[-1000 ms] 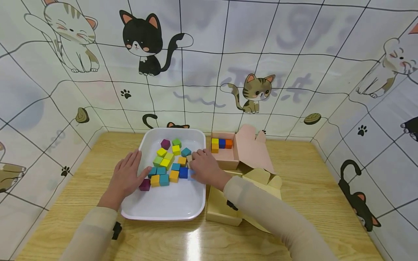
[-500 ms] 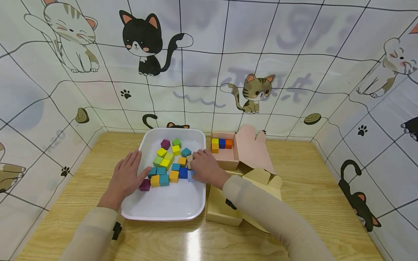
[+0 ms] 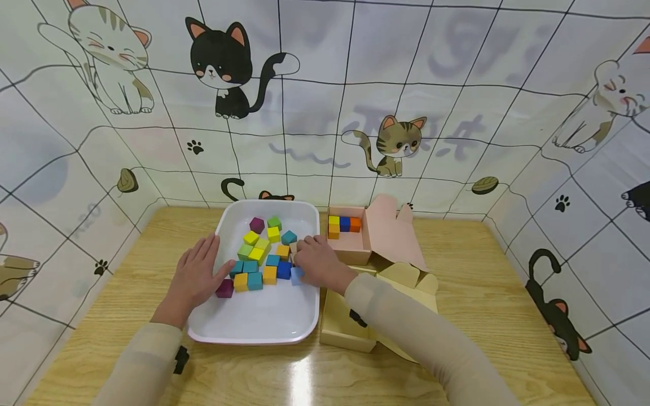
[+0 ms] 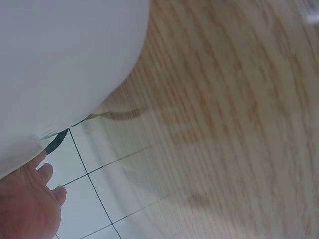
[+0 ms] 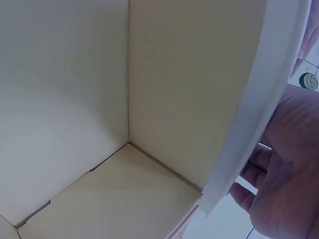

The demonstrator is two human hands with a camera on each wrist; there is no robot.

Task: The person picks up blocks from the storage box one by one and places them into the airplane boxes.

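Observation:
A white tray (image 3: 254,318) holds several coloured blocks, among them a purple block (image 3: 225,288), yellow, green, teal and orange ones. My left hand (image 3: 195,276) rests on the tray's left rim, fingers straight, thumb reaching in near a teal block (image 3: 236,268). My right hand (image 3: 320,262) lies over the right rim. Its fingers bend down into the tray beside a tan block (image 3: 293,249), a dark blue block (image 3: 284,270) and a light blue block (image 3: 297,276). Its fingertips are hidden from above. In the right wrist view, curled fingers (image 5: 244,196) show past the rim; whether they pinch anything is unclear.
A pink box (image 3: 349,256) with its lid folded right stands behind the right arm, holding yellow, blue and orange blocks. Nearer, partly under the right sleeve, lies an open yellow box (image 3: 345,338). A cat-patterned sheet (image 3: 315,113) walls the wooden table (image 3: 244,375).
My right hand has shifted very slightly leftward along the tray's right rim. The left hand and the blocks look unchanged.

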